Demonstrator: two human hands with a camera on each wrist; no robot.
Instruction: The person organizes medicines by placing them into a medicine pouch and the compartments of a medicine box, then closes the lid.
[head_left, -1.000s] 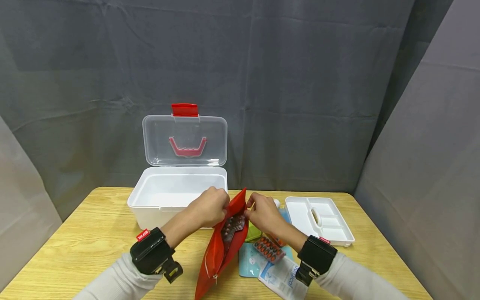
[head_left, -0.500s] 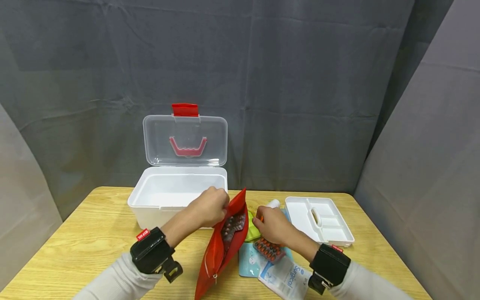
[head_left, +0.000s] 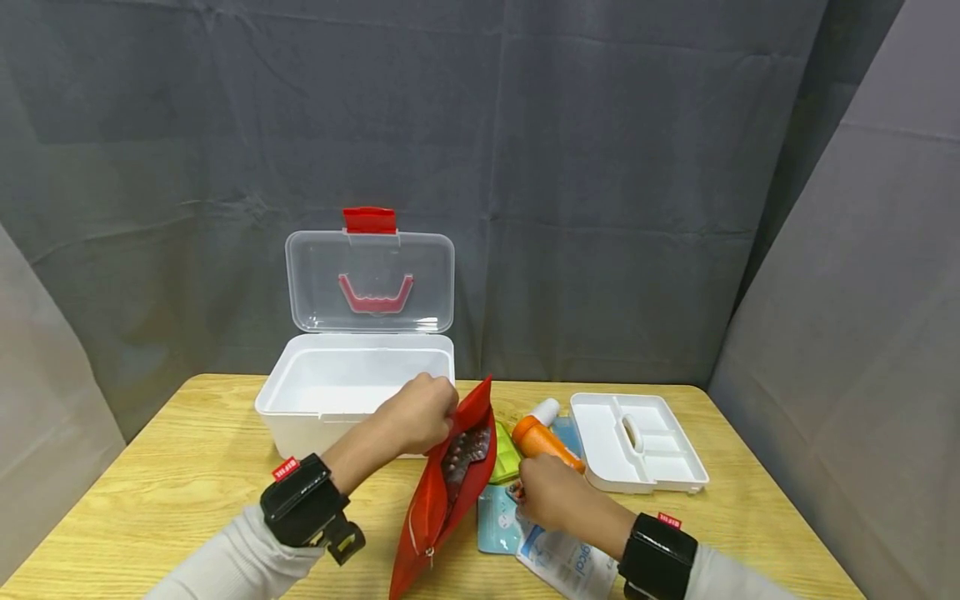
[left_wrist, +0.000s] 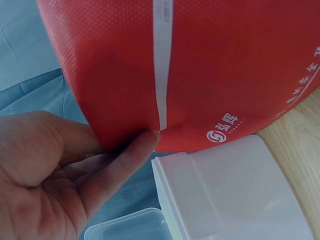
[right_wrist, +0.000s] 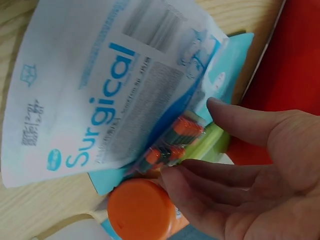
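Note:
My left hand pinches the upper edge of a red zip pouch between thumb and fingers, as the left wrist view shows. The pouch stands upright with its mouth spread, and silvery blister packs show inside. My right hand is right at a blister pack of orange and dark capsules, mostly hidden by the hand in the head view. Thumb and fingers are apart on either side of that pack. Beneath it lie a white "Surgical" packet and a light-blue packet.
An orange bottle with a white cap lies beyond my right hand, beside a yellow-green item. A white divided tray is at the right. Behind the pouch stands a white box with its clear lid raised.
My right hand has left the pouch's edge and moved right and toward me, to the capsule blister pack, uncovering the orange bottle. The left hand and pouch stay put.

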